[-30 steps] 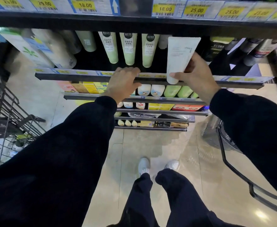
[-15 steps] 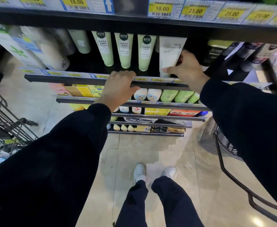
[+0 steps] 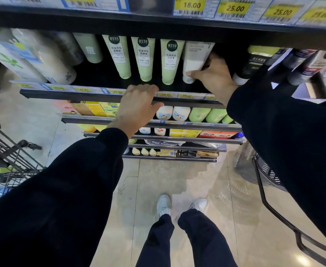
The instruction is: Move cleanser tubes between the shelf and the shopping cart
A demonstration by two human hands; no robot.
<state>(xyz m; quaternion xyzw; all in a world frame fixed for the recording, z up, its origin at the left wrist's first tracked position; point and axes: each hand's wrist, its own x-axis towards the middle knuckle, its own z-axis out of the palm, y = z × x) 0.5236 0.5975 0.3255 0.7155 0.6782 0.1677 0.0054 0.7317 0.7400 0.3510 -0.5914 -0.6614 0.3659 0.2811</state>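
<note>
The white plastic cleanser tube (image 3: 195, 60) stands cap-down on the black store shelf (image 3: 100, 97), its flat crimped end up under the shelf above and faint grey print near its top (too small to read). It sits just right of three pale green tubes (image 3: 145, 58) with dark round logos, the nearest almost touching it. The right hand (image 3: 213, 78) grasps the white tube low down: the thumb lies across the front near the white cap, while the fingers curl round its right side and behind, mostly hidden. The left hand (image 3: 137, 106) rests on the shelf's front edge, fingers bent over the strip of yellow price labels (image 3: 166, 95), holding no product. Both arms wear dark sleeves. A black wire shopping cart (image 3: 270, 176) stands at the lower right, beside the person's white shoes (image 3: 164, 206) on the beige tiled floor.
</note>
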